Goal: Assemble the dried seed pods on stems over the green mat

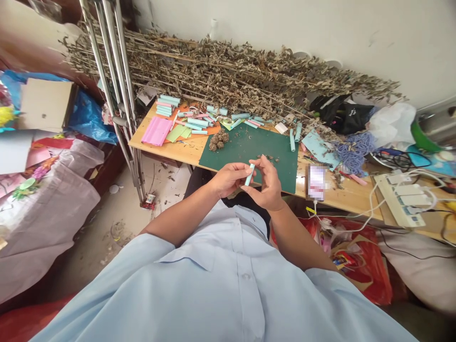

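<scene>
A small light blue paper roll [250, 175] is held upright at a tilt over the near edge of the green mat [245, 147]. My left hand [231, 178] is closed on it, thumb against its side. My right hand [266, 184] curls round from the other side, its thumb by the lower end and its fingertips by the upper end. Brown clumps of dried plant [218, 140] lie on the mat beyond my hands, among loose crumbs. More blue and pink paper rolls [197, 122] are heaped at the mat's far left.
Dried stalks [231, 71] fill the table's back along the wall. Pink paper [156, 131] lies left; a phone [316, 182], blue yarn [356, 151] and a power strip [399, 202] with cables lie right. Metal tripod legs [119, 95] stand at the table's left end.
</scene>
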A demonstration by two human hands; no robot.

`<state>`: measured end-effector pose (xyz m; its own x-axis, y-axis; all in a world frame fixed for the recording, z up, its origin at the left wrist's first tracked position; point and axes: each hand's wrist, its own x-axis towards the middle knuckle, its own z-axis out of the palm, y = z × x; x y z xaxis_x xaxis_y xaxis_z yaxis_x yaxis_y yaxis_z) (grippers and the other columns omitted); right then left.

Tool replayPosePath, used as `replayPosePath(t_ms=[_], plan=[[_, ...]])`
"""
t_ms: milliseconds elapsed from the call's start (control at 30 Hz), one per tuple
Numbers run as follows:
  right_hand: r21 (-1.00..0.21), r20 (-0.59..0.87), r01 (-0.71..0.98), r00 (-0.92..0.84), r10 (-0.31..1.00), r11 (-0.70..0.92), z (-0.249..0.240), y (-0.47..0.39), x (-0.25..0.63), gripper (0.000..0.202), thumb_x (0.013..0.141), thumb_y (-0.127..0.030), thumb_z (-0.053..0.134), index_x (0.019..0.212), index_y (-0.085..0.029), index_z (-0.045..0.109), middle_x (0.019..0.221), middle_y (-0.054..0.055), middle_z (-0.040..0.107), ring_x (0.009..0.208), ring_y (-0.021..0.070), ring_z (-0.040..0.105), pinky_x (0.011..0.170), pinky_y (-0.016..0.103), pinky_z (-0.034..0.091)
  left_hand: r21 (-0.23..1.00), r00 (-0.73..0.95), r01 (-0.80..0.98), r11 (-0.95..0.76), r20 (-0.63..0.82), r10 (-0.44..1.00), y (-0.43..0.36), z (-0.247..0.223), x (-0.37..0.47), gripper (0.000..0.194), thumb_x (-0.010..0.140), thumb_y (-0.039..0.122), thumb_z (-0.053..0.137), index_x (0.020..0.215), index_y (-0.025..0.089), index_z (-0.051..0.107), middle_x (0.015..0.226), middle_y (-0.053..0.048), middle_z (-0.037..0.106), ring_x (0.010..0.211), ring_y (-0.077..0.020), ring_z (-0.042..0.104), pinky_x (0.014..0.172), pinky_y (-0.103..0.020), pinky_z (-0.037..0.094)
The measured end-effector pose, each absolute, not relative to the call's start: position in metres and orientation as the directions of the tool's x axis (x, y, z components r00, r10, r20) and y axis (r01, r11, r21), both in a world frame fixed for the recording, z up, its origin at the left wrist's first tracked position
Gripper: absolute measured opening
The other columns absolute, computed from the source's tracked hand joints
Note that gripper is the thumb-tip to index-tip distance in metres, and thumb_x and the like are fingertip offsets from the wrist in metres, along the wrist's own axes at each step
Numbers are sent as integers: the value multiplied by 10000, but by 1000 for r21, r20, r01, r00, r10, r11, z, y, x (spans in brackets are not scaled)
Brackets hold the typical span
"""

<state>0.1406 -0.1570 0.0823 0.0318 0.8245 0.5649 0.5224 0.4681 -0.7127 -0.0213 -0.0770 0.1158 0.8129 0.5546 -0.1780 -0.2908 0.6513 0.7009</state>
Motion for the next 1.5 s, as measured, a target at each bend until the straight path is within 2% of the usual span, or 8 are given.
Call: replayPosePath(t_ms=[300,567,800,933,1067,1200,1333,1500], plan=[[-633,596,606,-15,803,482,85,-160,140,1084,829,-480,861,1694,-297,234,1483,173,595,1371,414,618,1163,638,530,750,746,-307,586,-193,637,-75,119,-20,513,705,550,938,858,110,723,727,-48,696,540,-82,537,502,-218,342],[-577,614,648,-58,787,497,98,-160,133,1119,870,-426,836,1725,-292,127,1423,168,636,1375,402,620,1168,650,522,802,725,-270,533,-195,661,-79,119,-23,501,764,578,891,863,128,696,704,-25,673,533,-85,536,500,-219,349],[-641,551,623,-33,834,448,94,-159,134,1164,853,-409,839,1732,-298,85,1445,150,621,1399,410,592,1223,664,458,818,675,-286,500,-198,711,-81,119,-20,487,818,582,850,911,120,725,734,-25,667,563,-84,524,521,-216,365],[-709,527,574,45,849,410,90,-159,137,1180,836,-430,857,1732,-298,101,1460,147,603,1390,389,591,1210,619,486,760,763,-282,586,-193,617,-80,118,-22,546,801,610,859,935,93,744,781,-77,716,649,-130,619,571,-230,423],[-750,521,515,73,850,416,86,-159,139,1158,808,-462,882,1719,-303,187,1454,133,595,1363,375,606,1207,599,486,711,805,-271,649,-203,557,-80,116,-22,495,760,519,919,901,80,739,762,-79,719,641,-123,629,578,-222,424],[-771,524,474,92,847,425,84,-158,139,1129,792,-472,898,1701,-295,252,1442,132,594,1368,369,600,1206,587,488,663,810,-281,694,-224,542,-81,114,-20,477,754,483,934,904,77,733,720,-58,700,592,-101,598,553,-209,404],[-786,510,449,81,856,425,83,-158,140,1143,785,-463,905,1703,-306,243,1468,131,579,1391,368,583,1206,583,490,642,801,-307,703,-225,555,-82,112,-18,470,740,465,948,896,81,727,717,-50,697,581,-96,592,547,-210,403],[-761,524,500,96,847,414,82,-161,141,1088,792,-423,894,1687,-294,289,1447,136,602,1362,368,606,1198,596,490,644,784,-302,703,-252,568,-84,110,-18,481,723,478,953,886,82,732,711,-53,700,585,-95,594,566,-211,407]])
